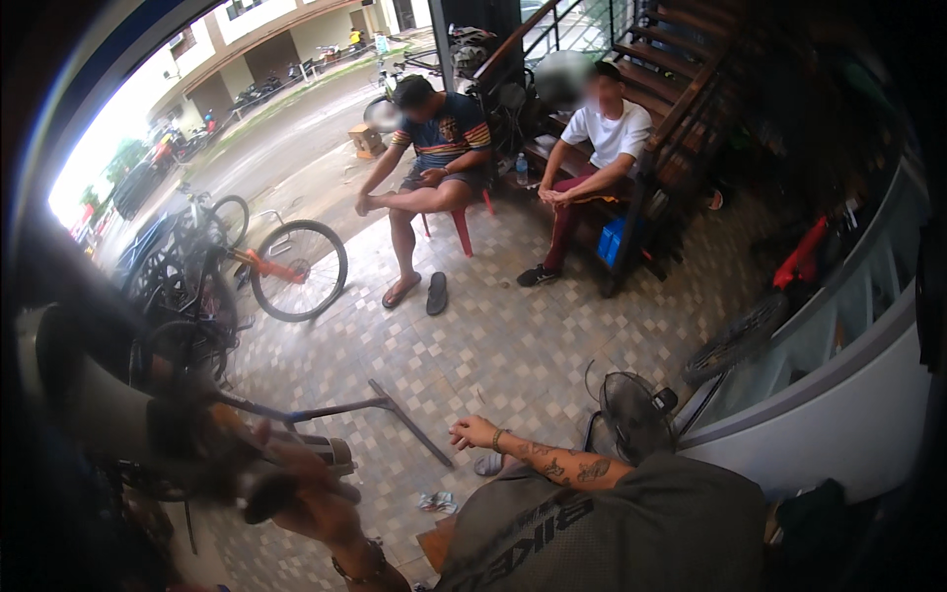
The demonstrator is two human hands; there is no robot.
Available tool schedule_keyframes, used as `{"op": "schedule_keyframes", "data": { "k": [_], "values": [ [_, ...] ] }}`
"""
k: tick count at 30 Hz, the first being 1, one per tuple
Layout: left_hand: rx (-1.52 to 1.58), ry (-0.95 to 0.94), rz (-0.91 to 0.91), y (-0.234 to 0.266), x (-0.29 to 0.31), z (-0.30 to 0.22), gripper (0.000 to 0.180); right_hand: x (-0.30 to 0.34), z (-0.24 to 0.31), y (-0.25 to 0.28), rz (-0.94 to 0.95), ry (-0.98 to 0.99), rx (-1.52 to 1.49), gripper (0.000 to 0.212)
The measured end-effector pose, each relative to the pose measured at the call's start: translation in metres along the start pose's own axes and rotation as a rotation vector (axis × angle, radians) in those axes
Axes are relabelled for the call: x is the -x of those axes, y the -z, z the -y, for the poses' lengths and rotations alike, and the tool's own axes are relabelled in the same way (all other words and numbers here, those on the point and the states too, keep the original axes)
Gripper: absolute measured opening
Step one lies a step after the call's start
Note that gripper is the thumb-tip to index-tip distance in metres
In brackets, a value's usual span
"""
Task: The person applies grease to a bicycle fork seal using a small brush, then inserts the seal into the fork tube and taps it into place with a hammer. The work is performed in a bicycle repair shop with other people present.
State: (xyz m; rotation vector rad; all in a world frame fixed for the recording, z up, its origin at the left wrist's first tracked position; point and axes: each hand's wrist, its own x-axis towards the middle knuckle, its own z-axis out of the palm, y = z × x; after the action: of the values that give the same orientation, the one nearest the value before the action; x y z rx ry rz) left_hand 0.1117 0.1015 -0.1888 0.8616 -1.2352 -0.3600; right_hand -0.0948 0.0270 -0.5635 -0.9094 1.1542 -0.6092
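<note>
At the lower left, my left hand [311,493], blurred and wearing a dark bracelet, is closed about a dark rounded thing [264,495] whose kind I cannot make out. Just beyond it is a large blurred grey-and-black shape [109,405]. My right hand [475,434] hangs over the tiled floor with its fingers loosely bent and apart, and nothing shows in it. A beaded bracelet circles that wrist, and the forearm is tattooed. Between the hands and farther out lies a dark T-shaped bar [390,403]; a silvery cylinder [330,451] is close to my left hand.
Two people sit ahead, one on a red stool [462,232], another by wooden stairs [681,39]. Bicycles [296,271] crowd the left side. A black fan [631,414] stands near my right arm, beside a glass-fronted counter [819,395]. A loose slipper [437,294] lies on the tiles.
</note>
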Motion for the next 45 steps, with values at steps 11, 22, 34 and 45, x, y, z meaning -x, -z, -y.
{"op": "schedule_keyframes", "data": {
  "k": [11, 22, 34, 45],
  "values": [
    [-0.011, -0.312, -0.166, -0.028, -0.057, -0.034, 0.072, -0.007, -0.003, 0.015, 0.049, -0.042, 0.061, 0.040],
    [-0.246, -0.364, -0.222, -0.026, -0.086, -0.025, 0.046, -0.011, 0.014, 0.004, 0.167, -0.081, 0.106, 0.041],
    [-0.285, -0.348, -0.292, -0.024, -0.090, -0.028, 0.045, -0.015, 0.014, 0.003, 0.176, -0.119, 0.099, 0.044],
    [-0.326, -0.519, -0.234, -0.032, -0.089, -0.044, 0.048, -0.016, 0.017, 0.007, 0.177, -0.132, 0.121, 0.040]
  ]
}}
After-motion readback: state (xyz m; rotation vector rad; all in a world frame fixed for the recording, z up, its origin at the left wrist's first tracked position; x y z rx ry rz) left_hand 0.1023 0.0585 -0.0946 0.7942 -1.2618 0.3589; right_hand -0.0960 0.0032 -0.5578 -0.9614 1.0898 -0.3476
